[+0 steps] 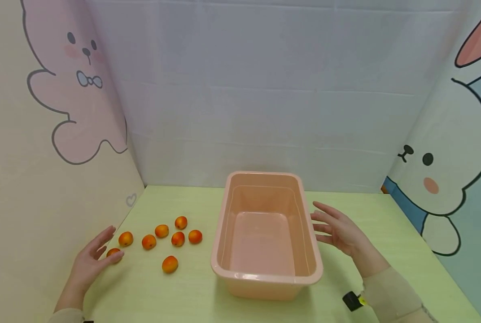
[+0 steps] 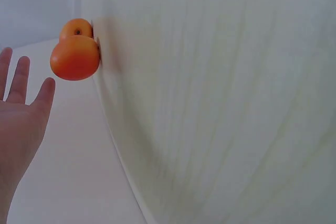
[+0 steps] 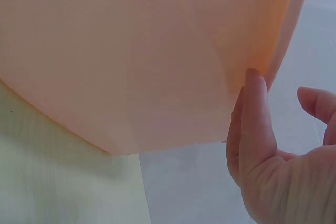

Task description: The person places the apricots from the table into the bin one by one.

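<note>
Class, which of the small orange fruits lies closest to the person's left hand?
The leftmost fruit, right at the left hand; the other six lie farther right.

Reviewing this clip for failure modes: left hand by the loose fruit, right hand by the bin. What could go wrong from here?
1. The small orange fruits are round and lie loose on the table; a nudge from the left hand could roll one away.
2. The pink bin sits near the front table edge; a push from the open right hand might slide it.
</note>
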The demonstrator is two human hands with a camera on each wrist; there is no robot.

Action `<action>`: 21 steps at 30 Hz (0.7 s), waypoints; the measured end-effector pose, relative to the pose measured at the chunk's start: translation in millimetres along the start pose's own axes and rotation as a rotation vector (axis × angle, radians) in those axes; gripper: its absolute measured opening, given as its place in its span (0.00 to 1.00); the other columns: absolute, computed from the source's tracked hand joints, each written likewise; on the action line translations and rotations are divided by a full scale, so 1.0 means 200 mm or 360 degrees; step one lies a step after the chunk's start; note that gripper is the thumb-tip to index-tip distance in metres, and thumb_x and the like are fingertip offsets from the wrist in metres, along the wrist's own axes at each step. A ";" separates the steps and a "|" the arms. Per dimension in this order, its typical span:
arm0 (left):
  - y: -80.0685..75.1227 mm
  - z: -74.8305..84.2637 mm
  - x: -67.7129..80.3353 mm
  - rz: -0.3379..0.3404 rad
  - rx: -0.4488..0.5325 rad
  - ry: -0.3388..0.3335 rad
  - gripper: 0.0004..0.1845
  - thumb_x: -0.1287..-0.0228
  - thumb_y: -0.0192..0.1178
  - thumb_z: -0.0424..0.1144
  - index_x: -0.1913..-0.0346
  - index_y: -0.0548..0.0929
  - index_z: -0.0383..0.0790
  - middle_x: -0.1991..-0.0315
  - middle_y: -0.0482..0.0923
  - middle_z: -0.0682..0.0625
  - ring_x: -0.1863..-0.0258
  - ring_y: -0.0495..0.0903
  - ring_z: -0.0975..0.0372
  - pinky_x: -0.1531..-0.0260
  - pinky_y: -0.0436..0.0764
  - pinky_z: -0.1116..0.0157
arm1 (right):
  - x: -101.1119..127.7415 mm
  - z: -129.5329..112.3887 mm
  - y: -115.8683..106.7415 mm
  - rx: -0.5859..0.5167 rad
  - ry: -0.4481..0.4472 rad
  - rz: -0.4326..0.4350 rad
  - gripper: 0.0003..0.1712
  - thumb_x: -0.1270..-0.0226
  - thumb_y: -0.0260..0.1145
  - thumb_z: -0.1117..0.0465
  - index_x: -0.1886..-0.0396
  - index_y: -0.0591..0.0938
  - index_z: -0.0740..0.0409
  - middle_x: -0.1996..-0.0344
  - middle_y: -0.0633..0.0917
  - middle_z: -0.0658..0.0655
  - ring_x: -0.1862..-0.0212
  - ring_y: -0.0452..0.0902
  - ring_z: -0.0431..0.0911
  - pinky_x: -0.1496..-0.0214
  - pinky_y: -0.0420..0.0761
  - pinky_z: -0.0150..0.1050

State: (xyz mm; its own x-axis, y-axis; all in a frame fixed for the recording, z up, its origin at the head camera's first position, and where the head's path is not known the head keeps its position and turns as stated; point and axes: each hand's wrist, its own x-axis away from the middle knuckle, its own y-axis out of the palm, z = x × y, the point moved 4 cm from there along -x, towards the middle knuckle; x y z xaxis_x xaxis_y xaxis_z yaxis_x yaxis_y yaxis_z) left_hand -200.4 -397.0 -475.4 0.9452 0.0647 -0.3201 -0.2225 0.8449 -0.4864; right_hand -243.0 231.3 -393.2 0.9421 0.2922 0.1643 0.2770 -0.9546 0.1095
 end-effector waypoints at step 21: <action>-0.03 -0.20 0.05 -0.0158 0.0181 -0.0430 0.42 0.35 0.67 0.38 0.22 0.58 0.47 0.31 0.61 0.72 0.46 0.64 0.86 0.52 0.69 0.85 | -0.04 -0.02 0.00 0.0253 -0.0106 -0.0146 0.43 0.25 0.60 0.63 0.20 0.48 0.60 0.48 0.77 0.56 0.53 0.81 0.42 0.52 0.84 0.41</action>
State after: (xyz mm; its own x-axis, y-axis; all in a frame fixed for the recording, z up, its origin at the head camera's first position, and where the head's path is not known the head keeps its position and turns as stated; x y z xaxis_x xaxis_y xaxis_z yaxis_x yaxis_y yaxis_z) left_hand -199.6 -423.2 -508.0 0.9937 0.1049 -0.0404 -0.1122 0.9072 -0.4056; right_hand -250.6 229.3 -391.4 0.9204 0.3793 0.0950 0.3839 -0.9227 -0.0360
